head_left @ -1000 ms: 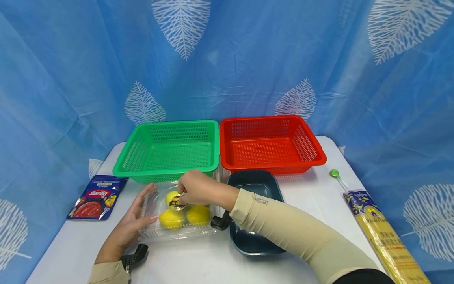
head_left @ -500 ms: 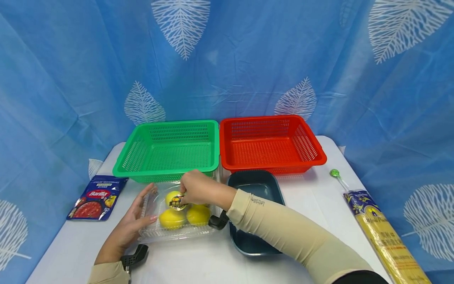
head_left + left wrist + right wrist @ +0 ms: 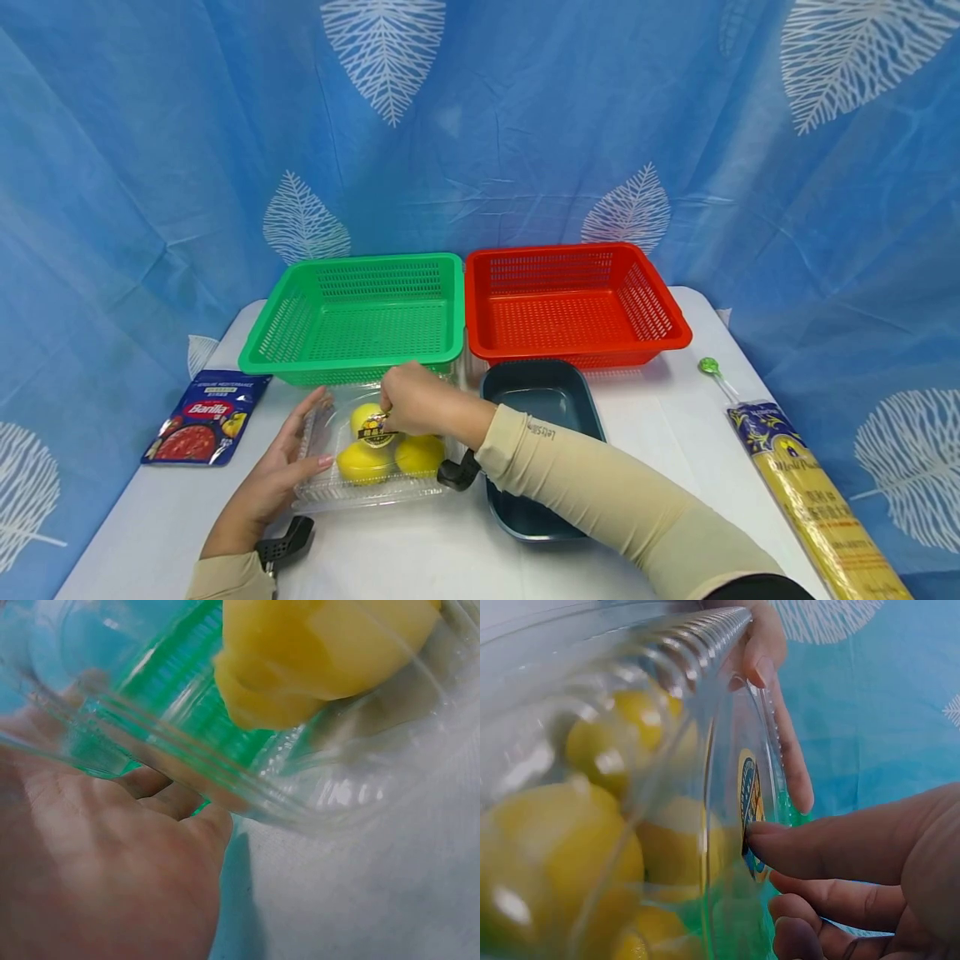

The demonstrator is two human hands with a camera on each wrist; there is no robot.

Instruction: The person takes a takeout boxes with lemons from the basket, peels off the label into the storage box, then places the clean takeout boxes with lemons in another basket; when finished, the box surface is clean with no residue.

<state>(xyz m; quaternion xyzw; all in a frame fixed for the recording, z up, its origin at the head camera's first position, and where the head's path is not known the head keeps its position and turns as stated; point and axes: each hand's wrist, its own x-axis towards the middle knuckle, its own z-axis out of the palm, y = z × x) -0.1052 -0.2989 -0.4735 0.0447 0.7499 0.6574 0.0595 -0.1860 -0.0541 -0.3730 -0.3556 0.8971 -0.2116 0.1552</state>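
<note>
A clear plastic box (image 3: pixel 330 492) holding yellow lemons (image 3: pixel 365 462) lies on the table in front of the green basket, with a round black and gold sticker (image 3: pixel 372 429) on its lid. My left hand (image 3: pixel 273 475) holds the box's left side, thumb on the lid; in the left wrist view, the fingers of that hand (image 3: pixel 112 847) curl at the rim. At the sticker's right edge, my right hand (image 3: pixel 431 404) has its fingers curled. The right wrist view shows the right thumb (image 3: pixel 802 847) on the label (image 3: pixel 748 806), apparently pinching its edge.
Behind the box stand a green basket (image 3: pixel 258 368) and a red basket (image 3: pixel 577 360). A dark blue tray (image 3: pixel 536 525) sits partly under the right forearm. A blue Barilla pouch (image 3: pixel 198 421) lies left; a green lollipop (image 3: pixel 708 367) and a yellow pasta pack (image 3: pixel 813 496) lie right.
The right forearm and wrist have shifted slightly left, with the fingers staying at the sticker. The left hand and the box have hardly moved.
</note>
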